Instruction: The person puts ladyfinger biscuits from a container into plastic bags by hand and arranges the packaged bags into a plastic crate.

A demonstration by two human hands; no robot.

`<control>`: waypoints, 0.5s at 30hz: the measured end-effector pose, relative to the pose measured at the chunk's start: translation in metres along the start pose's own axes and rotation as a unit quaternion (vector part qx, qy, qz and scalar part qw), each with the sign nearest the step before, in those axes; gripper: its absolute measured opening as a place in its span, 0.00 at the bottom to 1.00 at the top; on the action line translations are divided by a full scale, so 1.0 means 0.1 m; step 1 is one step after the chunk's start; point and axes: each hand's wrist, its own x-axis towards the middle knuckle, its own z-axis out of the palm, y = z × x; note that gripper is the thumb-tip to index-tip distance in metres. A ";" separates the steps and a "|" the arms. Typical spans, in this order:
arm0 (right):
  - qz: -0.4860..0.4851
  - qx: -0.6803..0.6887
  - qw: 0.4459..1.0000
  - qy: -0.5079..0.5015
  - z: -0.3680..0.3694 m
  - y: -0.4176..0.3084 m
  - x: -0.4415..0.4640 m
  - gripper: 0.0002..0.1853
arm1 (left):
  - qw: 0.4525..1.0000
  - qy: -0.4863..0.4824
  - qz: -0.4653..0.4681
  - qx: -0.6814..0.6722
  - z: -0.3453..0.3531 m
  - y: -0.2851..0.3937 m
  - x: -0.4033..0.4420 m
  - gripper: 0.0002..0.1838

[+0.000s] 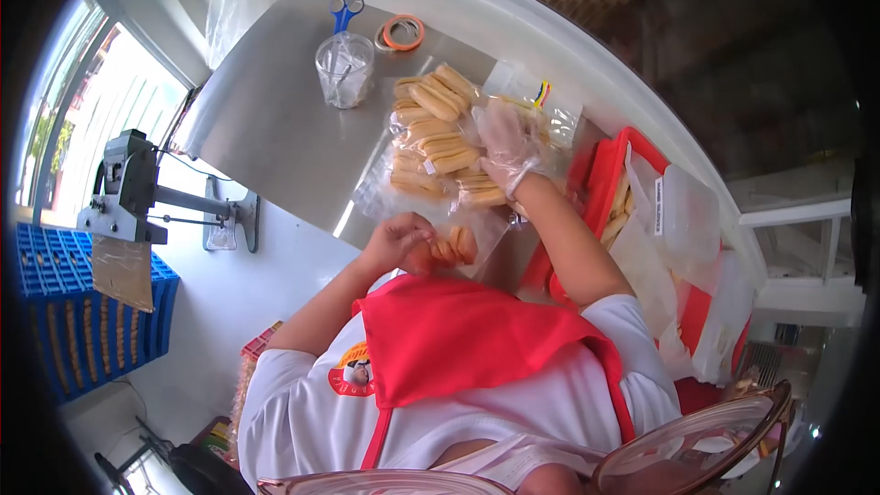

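Pinched at its rim by my bare left hand (403, 238), a clear plastic bag (488, 240) lies near the apron. Several finger-shaped biscuits (454, 246) show inside it, orange-tinted by the apron's light. My right hand (509, 139) wears a clear plastic glove. Its fingers look stretched out along the right side of the pile, and their tips blend into the shiny plastic. Beside it are several clear packs of pale golden finger biscuits (440, 142), stacked on the metal table. Another clear wrapper (561, 119) with a coloured label lies just beyond the glove.
On the metal table (266, 101) stand a clear cup (345, 73) with blue-handled scissors (345, 11) and rolls of tape (403, 33). A red crate (632, 142) with biscuits and plastic is at right. At left are a bag sealer (128, 179) and blue crates (101, 312).
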 end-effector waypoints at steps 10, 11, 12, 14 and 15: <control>0.066 0.156 0.960 0.222 -0.35 0.35 -0.35 0.10 | 0.981 -0.059 0.169 0.077 -0.01 0.16 0.37 0.04; 0.089 0.254 0.936 0.227 -0.52 0.34 -0.44 0.07 | 0.974 -0.054 0.202 0.082 0.00 0.23 0.41 0.04; 0.112 0.350 0.901 0.230 -0.61 0.30 -0.56 0.05 | 0.967 -0.050 0.234 0.085 0.02 0.31 0.45 0.04; 0.092 0.366 0.896 0.234 -0.64 0.14 -0.83 0.03 | 0.944 -0.032 0.300 0.133 0.04 0.49 0.52 0.04; 0.083 0.374 0.893 0.236 -0.66 0.04 -0.97 0.02 | 0.930 -0.023 0.331 0.155 0.06 0.59 0.53 0.06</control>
